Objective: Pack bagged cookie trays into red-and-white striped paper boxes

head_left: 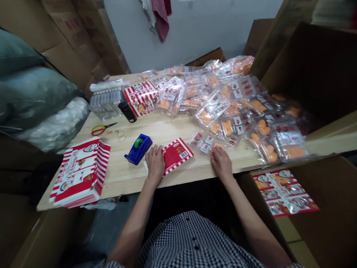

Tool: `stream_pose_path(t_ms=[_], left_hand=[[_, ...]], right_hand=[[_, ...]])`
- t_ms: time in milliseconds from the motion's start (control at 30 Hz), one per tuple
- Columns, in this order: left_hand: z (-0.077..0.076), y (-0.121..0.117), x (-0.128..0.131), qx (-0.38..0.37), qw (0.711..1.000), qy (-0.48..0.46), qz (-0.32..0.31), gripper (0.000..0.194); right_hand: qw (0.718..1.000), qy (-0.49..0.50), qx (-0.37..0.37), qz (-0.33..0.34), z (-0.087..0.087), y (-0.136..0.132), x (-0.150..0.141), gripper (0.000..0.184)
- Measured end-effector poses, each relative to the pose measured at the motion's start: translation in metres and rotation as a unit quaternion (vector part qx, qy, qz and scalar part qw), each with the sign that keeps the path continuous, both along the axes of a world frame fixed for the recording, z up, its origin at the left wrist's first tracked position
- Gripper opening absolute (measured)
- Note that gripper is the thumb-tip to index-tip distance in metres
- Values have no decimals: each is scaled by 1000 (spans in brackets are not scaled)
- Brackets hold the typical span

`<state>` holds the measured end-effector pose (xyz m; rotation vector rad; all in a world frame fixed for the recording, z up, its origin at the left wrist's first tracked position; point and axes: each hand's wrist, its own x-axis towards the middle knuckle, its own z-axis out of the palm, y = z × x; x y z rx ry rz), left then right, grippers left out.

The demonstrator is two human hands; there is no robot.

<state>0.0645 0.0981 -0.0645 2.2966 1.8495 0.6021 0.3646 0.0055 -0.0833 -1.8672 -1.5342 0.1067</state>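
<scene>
My left hand [156,161] is on the left end of a red-and-white striped printed packet [178,153], fingers curled over its edge. The packet lies tilted near the front of the table, a barcode on its right part. My right hand [222,162] has its fingers closed on a clear plastic bag [216,144] with an orange piece inside, partly hidden under the fingers. Touching that bag on its left are small printed sachets [206,144] in clear film. Just left of my left hand stands a blue tape dispenser [139,149] with a green core.
Several clear bags with orange pieces [226,92] cover the table's back and right. A stack of striped packaging [80,169] lies front left, near scissors [102,128], rubber bands [120,136], a black cylinder [127,112] and clear plastic boxes [106,102]. Right, an open carton [334,198] holds a printed sheet [286,192].
</scene>
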Motion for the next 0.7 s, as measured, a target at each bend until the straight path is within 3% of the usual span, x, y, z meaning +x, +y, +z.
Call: stream_pose_path(t_ms=[133,233,367,433,500,567,633,700], left_hand=[[3,0,4,13,999,-39,-31,48],[16,-3,10,20,991,-99,-92,66],[60,-17,32,13,964,-182,-196,108],[85,-28,41,-27,940,-214,-266,116],[102,-39,42,-109,902,-254,-331,95],[107,-49,31,-223,860,-292,-354,57],[104,-61,9,-312,835,-320,-322,29],[96,-76,-22,-341,834,-357,-245,22]], right_hand=[[999,6,40,-34,11,-11,16,33],[994,22,79,-74,39,-27,28,32],[980,118,115,-108,93,-55,31,28],[978,185,74,-66,118,-65,24,27],[975,224,3,6,134,-71,13,28],[962,252,-70,74,139,-70,1,29],[937,285,-140,145,137,-63,-8,32],[898,330,-178,230,133,-47,-16,44]])
